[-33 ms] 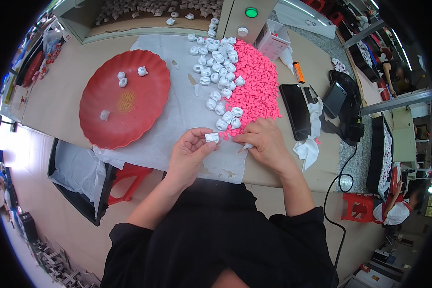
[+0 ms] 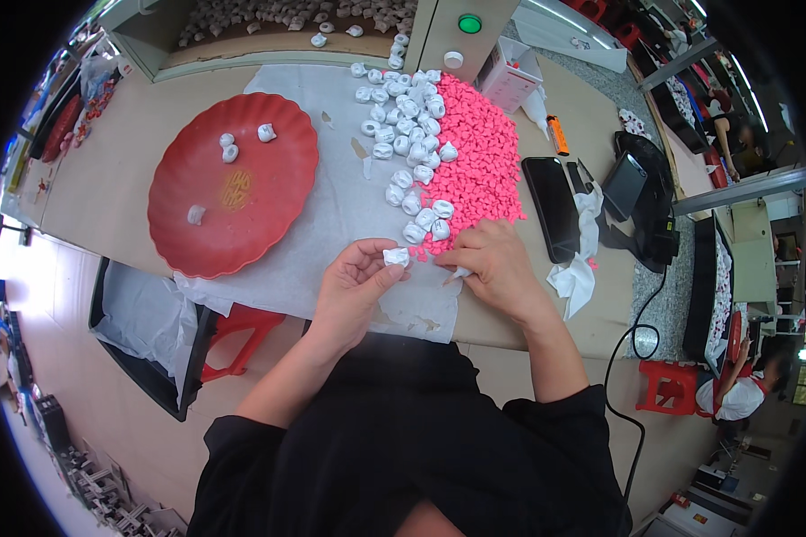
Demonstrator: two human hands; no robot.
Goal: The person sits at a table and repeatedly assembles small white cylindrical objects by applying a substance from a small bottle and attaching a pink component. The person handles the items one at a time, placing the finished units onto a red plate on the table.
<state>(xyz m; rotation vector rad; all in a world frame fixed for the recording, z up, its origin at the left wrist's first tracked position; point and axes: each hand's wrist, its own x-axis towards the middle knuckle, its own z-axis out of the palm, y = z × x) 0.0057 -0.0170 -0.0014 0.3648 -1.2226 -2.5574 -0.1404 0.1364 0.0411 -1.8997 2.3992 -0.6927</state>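
Between the thumb and fingers of my left hand [image 2: 354, 277] is a small white piece [image 2: 396, 257] with a bumpy top. My right hand [image 2: 497, 264] is closed, its fingertips at the near edge of a heap of tiny pink pieces [image 2: 475, 143]. A slim pale pointed thing [image 2: 459, 274] sticks out under its fingers; its kind is hidden by the hand. A cluster of rounded white pieces [image 2: 407, 125] lies along the heap's left side, on a white sheet [image 2: 331, 197]. A few more white pieces rest on a red scalloped plate [image 2: 287, 206] at the left.
Right of the heap lie a black phone [image 2: 551, 210], an orange lighter [image 2: 557, 134] and crumpled white tissue [image 2: 575, 285]. A white box [image 2: 509, 76] stands behind. At the back, an open-fronted cabinet [image 2: 287, 54] holds many white pieces. Below left is a lined black crate [image 2: 148, 327].
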